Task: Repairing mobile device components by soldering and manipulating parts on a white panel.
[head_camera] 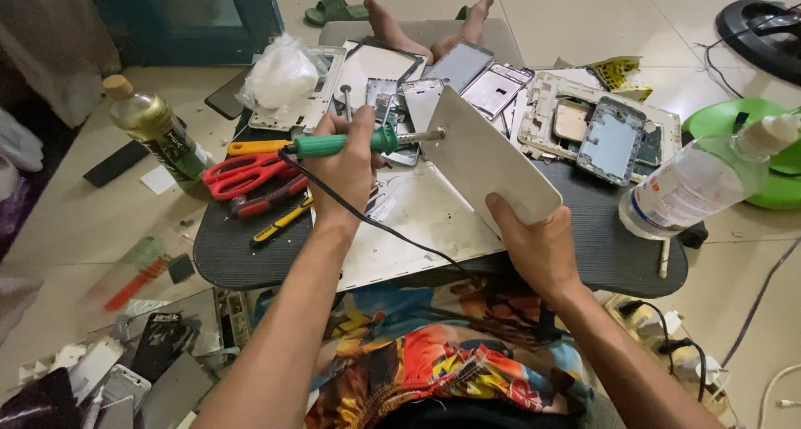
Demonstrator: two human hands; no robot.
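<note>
Gripping the green-handled soldering iron (367, 140) in your left hand (346, 166), fist closed around the handle, you lay its metal tip against the far edge of the white panel (492, 158). Your right hand (538, 245) clasps the panel's near corner, tilting it up off the dark tray table (609, 254) so the edge meets the tip. The iron's black cord (375, 224) trails near, over your lap. Red scissors (246, 174) lie left; stripped phone frames (584, 128) crowd the far side, a clear bottle (692, 183) right.
</note>
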